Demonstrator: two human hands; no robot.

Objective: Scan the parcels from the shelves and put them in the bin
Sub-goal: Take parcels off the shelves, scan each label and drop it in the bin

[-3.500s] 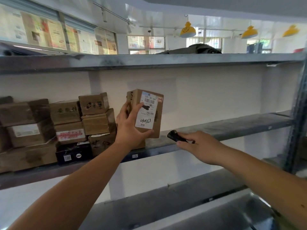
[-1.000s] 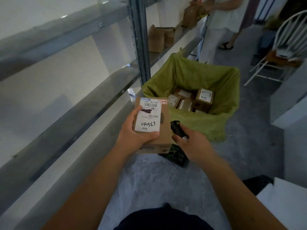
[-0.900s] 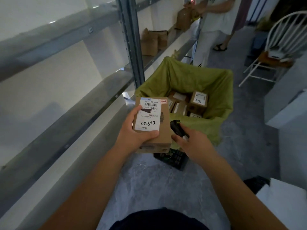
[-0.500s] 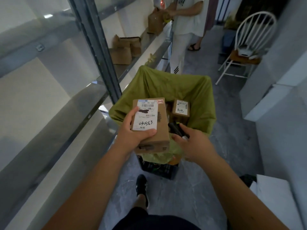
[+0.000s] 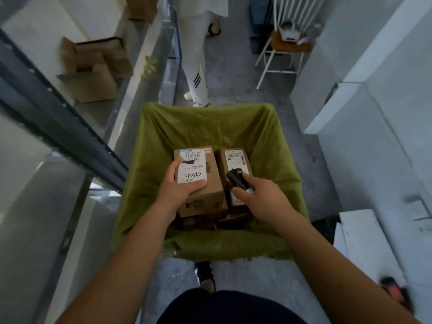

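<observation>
Over the green-lined bin point(image 5: 163, 141), the left hand point(image 5: 180, 190) clasps a small cardboard parcel point(image 5: 205, 183) by its near-left edge; the right hand point(image 5: 261, 197) grips the scanner point(image 5: 236, 177). Parcel probably light and rigid; best held across opposite edges.

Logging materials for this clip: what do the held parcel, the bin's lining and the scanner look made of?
Parcel: brown corrugated cardboard by its matte look and folded edges, with a white paper label.
Bin lining: olive-green fabric or thin plastic; it drapes and wrinkles, and the weave can't be made out.
Scanner: looks like black hard plastic, slightly glossy.
</observation>
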